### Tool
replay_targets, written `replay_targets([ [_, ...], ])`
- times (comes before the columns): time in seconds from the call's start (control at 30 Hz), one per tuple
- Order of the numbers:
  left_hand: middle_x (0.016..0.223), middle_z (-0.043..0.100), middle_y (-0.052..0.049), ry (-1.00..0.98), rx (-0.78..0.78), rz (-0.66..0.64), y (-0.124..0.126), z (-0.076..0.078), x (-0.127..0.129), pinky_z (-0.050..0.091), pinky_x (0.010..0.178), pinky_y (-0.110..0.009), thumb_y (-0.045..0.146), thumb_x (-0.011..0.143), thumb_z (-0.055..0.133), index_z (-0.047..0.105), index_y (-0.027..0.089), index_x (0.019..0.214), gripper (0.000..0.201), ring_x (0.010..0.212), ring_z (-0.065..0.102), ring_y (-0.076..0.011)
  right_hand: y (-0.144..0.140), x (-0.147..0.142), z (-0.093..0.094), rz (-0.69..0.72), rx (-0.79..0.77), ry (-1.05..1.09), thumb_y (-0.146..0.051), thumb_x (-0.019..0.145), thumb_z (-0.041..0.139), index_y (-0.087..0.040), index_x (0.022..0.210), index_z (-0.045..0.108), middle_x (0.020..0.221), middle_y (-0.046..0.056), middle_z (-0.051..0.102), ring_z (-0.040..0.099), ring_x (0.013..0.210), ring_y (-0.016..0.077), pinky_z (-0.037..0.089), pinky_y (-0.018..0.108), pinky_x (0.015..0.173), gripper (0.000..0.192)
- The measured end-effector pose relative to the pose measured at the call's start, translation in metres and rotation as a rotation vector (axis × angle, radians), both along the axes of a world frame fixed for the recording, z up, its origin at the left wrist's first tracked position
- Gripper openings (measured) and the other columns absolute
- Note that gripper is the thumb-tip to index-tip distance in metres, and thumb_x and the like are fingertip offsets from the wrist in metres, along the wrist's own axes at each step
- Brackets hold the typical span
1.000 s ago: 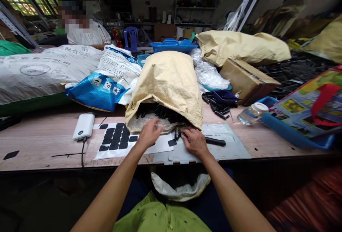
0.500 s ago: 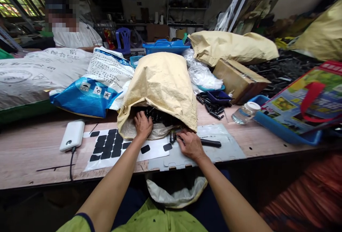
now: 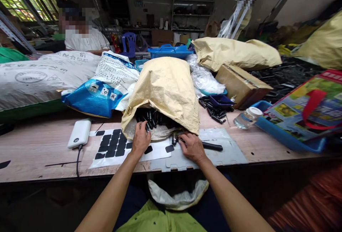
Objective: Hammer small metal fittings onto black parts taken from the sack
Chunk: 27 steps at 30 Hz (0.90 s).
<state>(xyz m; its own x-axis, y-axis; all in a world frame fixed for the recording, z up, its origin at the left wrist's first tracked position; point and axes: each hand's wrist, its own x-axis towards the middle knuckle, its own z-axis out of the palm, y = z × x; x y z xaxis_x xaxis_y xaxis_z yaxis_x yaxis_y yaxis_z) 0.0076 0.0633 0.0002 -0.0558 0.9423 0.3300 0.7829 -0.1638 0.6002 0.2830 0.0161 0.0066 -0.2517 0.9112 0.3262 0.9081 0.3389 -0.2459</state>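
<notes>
A cream woven sack (image 3: 167,86) lies on the table with its mouth toward me. Inside its mouth is a pile of black, slim, pen-like parts (image 3: 153,118). My left hand (image 3: 140,140) is at the left of the opening, fingers curled over the lower lip; a black part shows beside the fingertips, and what they hold is partly hidden. At the right corner of the mouth, my right hand (image 3: 191,147) has its fingers closed at the sack's edge. Just beside it lies a hammer (image 3: 212,146), its head close to my fingers and its handle pointing right.
A sheet of black stickers (image 3: 113,144) and a white power bank (image 3: 79,134) lie to the left. Under the hammer is a grey plastic sheet (image 3: 229,151). Rightward stand a glass jar (image 3: 247,118), a cardboard box (image 3: 242,82) and a blue tray (image 3: 291,132). A person (image 3: 85,39) sits far left.
My left hand has drawn back from inside the sack to its lip, and more black parts show in the mouth. My right hand stays at the corner. The view has shifted slightly.
</notes>
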Motion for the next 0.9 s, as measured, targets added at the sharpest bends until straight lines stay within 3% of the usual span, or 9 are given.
replay_targets([
  [0.13, 0.121, 0.058, -0.014, -0.016, 0.057, 0.047, -0.008, -0.002, -0.006, 0.051, 0.104, -0.041, 0.007, 0.079, 0.051, 0.053, 0.015, 0.135, 0.057, 0.113, 0.061, -0.0264, 0.001, 0.0, 0.0, -0.003, 0.004, 0.005, -0.03, 0.093, 0.06, -0.024, 0.108, 0.072, 0.096, 0.006, 0.068, 0.059, 0.088, 0.0218, 0.042, 0.032, 0.08, 0.02],
  [0.23, 0.114, 0.061, -0.015, 0.024, 0.033, 0.163, -0.006, 0.003, -0.006, 0.052, 0.098, -0.042, 0.015, 0.078, 0.058, 0.056, 0.011, 0.132, 0.054, 0.105, 0.063, -0.0282, 0.001, 0.0, 0.0, 0.004, 0.012, 0.01, -0.03, 0.092, 0.061, -0.024, 0.107, 0.072, 0.095, 0.006, 0.068, 0.059, 0.088, 0.0219, 0.042, 0.032, 0.08, 0.02],
  [0.33, 0.104, 0.064, -0.015, 0.104, -0.084, 0.239, 0.002, 0.013, -0.007, 0.053, 0.089, -0.044, 0.034, 0.081, 0.066, 0.067, 0.012, 0.114, 0.039, 0.098, 0.064, -0.0315, 0.001, 0.0, -0.001, 0.012, 0.017, 0.014, -0.029, 0.093, 0.06, -0.023, 0.107, 0.071, 0.093, 0.006, 0.067, 0.059, 0.088, 0.0223, 0.043, 0.033, 0.08, 0.019],
  [0.43, 0.098, 0.065, -0.013, 0.145, -0.209, 0.223, 0.005, 0.024, -0.012, 0.052, 0.079, -0.042, 0.04, 0.084, 0.066, 0.072, 0.017, 0.095, 0.027, 0.089, 0.065, -0.0305, 0.002, 0.0, -0.002, 0.011, 0.022, 0.019, -0.03, 0.093, 0.06, -0.023, 0.107, 0.072, 0.093, 0.006, 0.067, 0.06, 0.088, 0.0226, 0.043, 0.033, 0.081, 0.019],
  [0.57, 0.098, 0.068, -0.008, 0.049, -0.073, 0.049, -0.017, 0.031, -0.017, 0.049, 0.077, -0.037, 0.035, 0.089, 0.065, 0.07, 0.02, 0.099, 0.019, 0.085, 0.062, -0.0246, 0.002, 0.0, -0.002, 0.004, 0.033, 0.021, -0.03, 0.092, 0.061, -0.023, 0.106, 0.072, 0.093, 0.006, 0.068, 0.06, 0.087, 0.0223, 0.043, 0.033, 0.081, 0.019],
  [0.63, 0.1, 0.069, -0.006, -0.017, -0.002, -0.165, -0.036, 0.03, -0.017, 0.048, 0.082, -0.036, 0.034, 0.091, 0.064, 0.069, 0.022, 0.104, 0.018, 0.091, 0.061, -0.0231, 0.002, 0.001, -0.003, 0.005, 0.038, 0.021, -0.03, 0.092, 0.061, -0.023, 0.107, 0.073, 0.094, 0.006, 0.069, 0.06, 0.086, 0.0219, 0.043, 0.033, 0.082, 0.02],
  [0.73, 0.099, 0.07, -0.004, -0.034, -0.031, -0.457, -0.059, 0.022, -0.012, 0.046, 0.085, -0.035, 0.031, 0.091, 0.067, 0.069, 0.023, 0.106, 0.017, 0.096, 0.059, -0.0226, 0.002, 0.001, -0.004, 0.003, 0.045, 0.022, -0.031, 0.093, 0.061, -0.023, 0.107, 0.073, 0.094, 0.006, 0.07, 0.06, 0.086, 0.0214, 0.043, 0.033, 0.083, 0.02],
  [0.8, 0.096, 0.069, -0.004, -0.012, -0.078, -0.511, -0.064, 0.016, -0.008, 0.045, 0.083, -0.036, 0.031, 0.089, 0.069, 0.07, 0.024, 0.103, 0.015, 0.093, 0.058, -0.0229, 0.002, 0.001, -0.006, -0.002, 0.051, 0.022, -0.031, 0.093, 0.061, -0.023, 0.106, 0.073, 0.093, 0.006, 0.07, 0.061, 0.086, 0.0214, 0.043, 0.033, 0.083, 0.02],
  [0.9, 0.094, 0.068, -0.004, 0.001, -0.109, -0.488, -0.063, 0.008, -0.003, 0.043, 0.079, -0.036, 0.031, 0.087, 0.072, 0.072, 0.024, 0.1, 0.015, 0.091, 0.056, -0.0234, 0.001, 0.001, -0.007, -0.007, 0.052, 0.02, -0.032, 0.094, 0.06, -0.023, 0.107, 0.073, 0.092, 0.006, 0.07, 0.061, 0.086, 0.0215, 0.043, 0.033, 0.083, 0.021],
])
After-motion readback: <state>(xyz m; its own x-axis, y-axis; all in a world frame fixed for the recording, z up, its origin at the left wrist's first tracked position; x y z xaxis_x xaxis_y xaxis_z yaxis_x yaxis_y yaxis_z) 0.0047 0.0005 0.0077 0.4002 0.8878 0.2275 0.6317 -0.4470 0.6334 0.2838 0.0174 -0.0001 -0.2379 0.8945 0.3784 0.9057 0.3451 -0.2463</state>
